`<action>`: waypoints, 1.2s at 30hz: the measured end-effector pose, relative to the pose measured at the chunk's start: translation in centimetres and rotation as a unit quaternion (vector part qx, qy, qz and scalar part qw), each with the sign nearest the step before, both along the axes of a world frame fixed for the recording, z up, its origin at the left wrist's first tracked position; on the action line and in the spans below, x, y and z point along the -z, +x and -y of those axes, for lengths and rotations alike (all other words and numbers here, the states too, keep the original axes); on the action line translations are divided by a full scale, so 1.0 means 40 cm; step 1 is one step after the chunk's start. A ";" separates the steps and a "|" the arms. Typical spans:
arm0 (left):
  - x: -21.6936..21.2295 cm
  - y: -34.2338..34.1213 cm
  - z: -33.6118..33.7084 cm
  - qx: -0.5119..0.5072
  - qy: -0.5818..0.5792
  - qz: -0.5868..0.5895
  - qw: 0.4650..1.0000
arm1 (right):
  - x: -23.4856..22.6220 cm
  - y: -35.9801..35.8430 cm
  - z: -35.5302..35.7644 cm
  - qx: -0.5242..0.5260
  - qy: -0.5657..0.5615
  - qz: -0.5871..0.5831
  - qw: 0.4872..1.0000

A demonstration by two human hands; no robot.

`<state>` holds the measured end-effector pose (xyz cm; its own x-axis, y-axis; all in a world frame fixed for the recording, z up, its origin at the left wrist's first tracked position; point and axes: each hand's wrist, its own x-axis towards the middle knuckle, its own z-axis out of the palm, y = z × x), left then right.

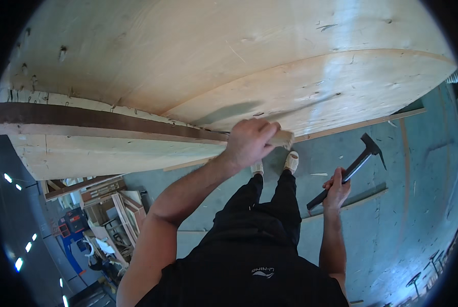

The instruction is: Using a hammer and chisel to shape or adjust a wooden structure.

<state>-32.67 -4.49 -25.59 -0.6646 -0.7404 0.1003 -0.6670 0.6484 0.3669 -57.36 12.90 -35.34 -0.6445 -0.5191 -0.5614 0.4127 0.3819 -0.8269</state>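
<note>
My left hand [252, 140] is closed round a piece of wood [284, 139], whose pale, rough end sticks out past my thumb. It is beside the inner end of a long brown timber batten [111, 123] that runs along a plywood panel. My fingers cover the spot between them, so I cannot tell if they are one piece. Off to the right, my right hand [337, 190] grips a claw hammer [356, 166] by its dark handle. The hammer head points up and away from me, apart from the wood.
A large plywood panel [198, 56] fills the far side, with a lower strip [106, 156] below the batten. Thin wood strips [364, 201] and splinters lie on the green floor [372, 245]. Stacked timber [121, 210] and a blue and black machine [74, 230] stand at left.
</note>
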 end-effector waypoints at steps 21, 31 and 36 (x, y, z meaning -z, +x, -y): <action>0.041 0.099 0.021 -0.019 -0.018 -0.013 1.000 | -0.017 -0.016 -0.028 -0.101 -0.092 -0.004 0.991; -0.325 0.287 -0.117 -0.327 -0.139 -0.491 0.795 | 0.016 0.192 -0.073 -0.343 -0.016 -0.133 0.930; -0.550 0.442 0.007 -0.331 -0.268 -0.528 0.735 | 0.019 0.325 0.013 -0.457 -0.160 -0.225 0.845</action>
<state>-14.99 -4.75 -3.57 0.4811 -0.5324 0.6965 -0.4284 0.5504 0.7166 -44.37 12.38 -36.11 -0.0024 -0.9947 -0.1025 -0.3187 0.0979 -0.9428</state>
